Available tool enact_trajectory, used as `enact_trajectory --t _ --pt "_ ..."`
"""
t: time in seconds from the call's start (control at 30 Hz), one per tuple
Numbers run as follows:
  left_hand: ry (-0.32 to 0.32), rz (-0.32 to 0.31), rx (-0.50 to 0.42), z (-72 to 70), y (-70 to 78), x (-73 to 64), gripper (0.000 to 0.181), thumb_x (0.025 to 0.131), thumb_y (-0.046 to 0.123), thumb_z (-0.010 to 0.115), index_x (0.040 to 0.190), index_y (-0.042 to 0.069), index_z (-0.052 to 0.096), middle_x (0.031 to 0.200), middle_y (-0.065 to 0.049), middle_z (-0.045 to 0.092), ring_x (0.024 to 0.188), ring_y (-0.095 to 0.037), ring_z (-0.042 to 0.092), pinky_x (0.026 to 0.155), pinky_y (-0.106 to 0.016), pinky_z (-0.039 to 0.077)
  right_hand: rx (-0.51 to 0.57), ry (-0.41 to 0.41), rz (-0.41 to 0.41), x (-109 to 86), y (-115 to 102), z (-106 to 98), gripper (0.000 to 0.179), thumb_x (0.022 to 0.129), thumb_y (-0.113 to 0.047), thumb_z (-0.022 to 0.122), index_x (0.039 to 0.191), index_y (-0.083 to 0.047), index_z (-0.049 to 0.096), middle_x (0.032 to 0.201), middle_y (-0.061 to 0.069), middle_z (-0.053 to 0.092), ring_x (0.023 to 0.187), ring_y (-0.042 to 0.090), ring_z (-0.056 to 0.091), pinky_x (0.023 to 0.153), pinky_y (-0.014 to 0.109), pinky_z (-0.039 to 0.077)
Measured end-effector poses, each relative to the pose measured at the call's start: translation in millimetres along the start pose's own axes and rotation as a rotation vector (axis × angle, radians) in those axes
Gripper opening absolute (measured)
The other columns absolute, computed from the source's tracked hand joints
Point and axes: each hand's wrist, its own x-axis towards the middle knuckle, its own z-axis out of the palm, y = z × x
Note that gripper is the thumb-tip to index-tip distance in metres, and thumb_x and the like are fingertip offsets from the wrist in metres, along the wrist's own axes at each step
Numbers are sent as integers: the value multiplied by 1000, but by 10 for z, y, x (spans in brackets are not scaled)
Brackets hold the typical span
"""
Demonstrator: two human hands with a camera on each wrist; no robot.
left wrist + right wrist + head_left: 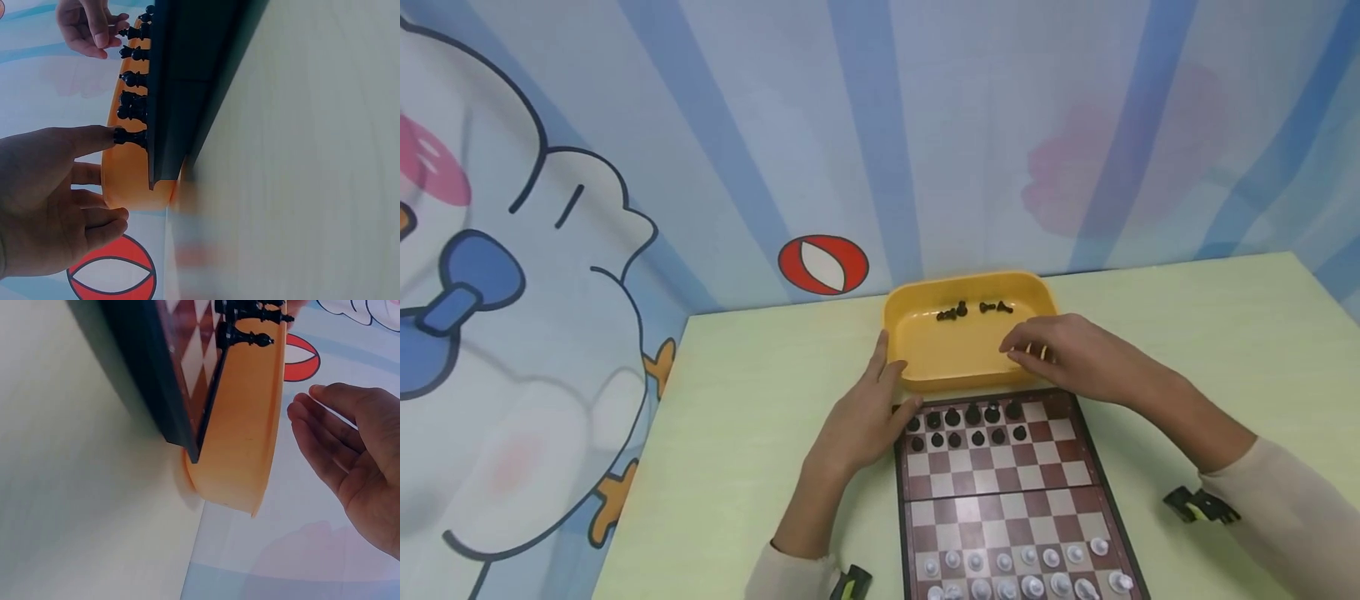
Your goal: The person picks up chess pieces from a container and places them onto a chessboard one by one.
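My left hand (859,421) rests at the front left corner of a yellow tray (951,354), fingers extended along its side. Its thumb points over the corner of the chessboard (955,483), right at a black rook (130,137) in the left wrist view. My right hand (1071,354) hovers above the tray's front right part. Its fingers (322,422) are loosely bent, thumb near the fingertips, with nothing seen between them. Several black chess pieces (962,309) lie in the back of the tray. More black pieces (973,414) stand in two rows at the board's far left.
White chess pieces (1028,556) stand in two rows on the board's near side. The tray sits directly behind the board, close to a printed wall (970,150). Pale green tabletop (760,400) extends on both sides.
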Motion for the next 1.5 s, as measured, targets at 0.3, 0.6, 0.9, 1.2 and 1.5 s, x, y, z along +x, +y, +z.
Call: enact_trajectory --t 0.3,0.6,0.9,1.2,1.5 --pt "6 12 -3 -13 -5 2 63 106 40 66 159 12 47 181 0 3 158 -25 38 121 -46 45 -61 19 65 248 88 -60 14 102 -11 71 114 -6 76 105 8 79 88 20 74 75 40 62" --pt "2 11 -6 -11 6 9 64 106 41 66 160 13 46 181 0 3 160 -23 35 122 -46 43 -112 1 148 438 208 -59 15 100 -7 70 114 -3 76 107 13 78 96 29 74 80 47 62" --pt "-3 15 1 -9 10 20 65 106 41 65 160 12 46 181 -1 2 160 -24 35 122 -46 43 -137 -35 200 598 326 -40 17 100 -4 66 113 1 76 108 17 78 101 34 73 84 50 62" --pt "-6 13 -16 -9 16 8 65 105 41 66 160 13 46 181 -1 3 160 -25 35 121 -48 44 -166 -95 228 760 459 40 16 99 -2 67 110 3 77 109 20 78 97 34 74 85 49 62" --pt "2 26 -12 8 0 9 64 105 42 66 160 14 47 181 -1 4 162 -24 31 122 -47 43 -189 -170 351 914 527 131 44 99 1 63 70 -15 34 70 -1 24 63 16 26 60 32 29"
